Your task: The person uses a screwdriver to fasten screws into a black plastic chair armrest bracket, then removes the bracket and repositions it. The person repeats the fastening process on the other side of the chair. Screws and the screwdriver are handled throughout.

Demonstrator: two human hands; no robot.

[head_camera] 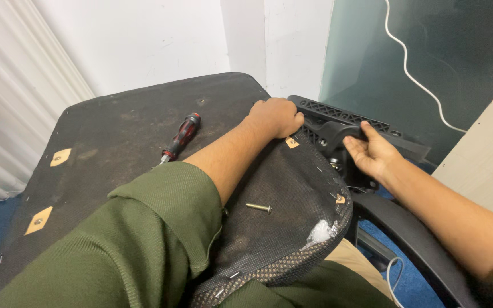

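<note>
Bracket [338, 126] gripped under right hand [372, 153] fingers, left hand [275, 117] adj.

Lying on the upturned seat base [115, 131]: a screwdriver [181, 137] toward its far middle, a loose bolt [259, 207] nearer the right edge. Gripping that right edge, the left hand [276, 117]. Just beyond it, the right hand [372, 153] on a ribbed bracket [338, 117], probably touching the base.

Bright even indoor light, soft shadows, sharp
</note>
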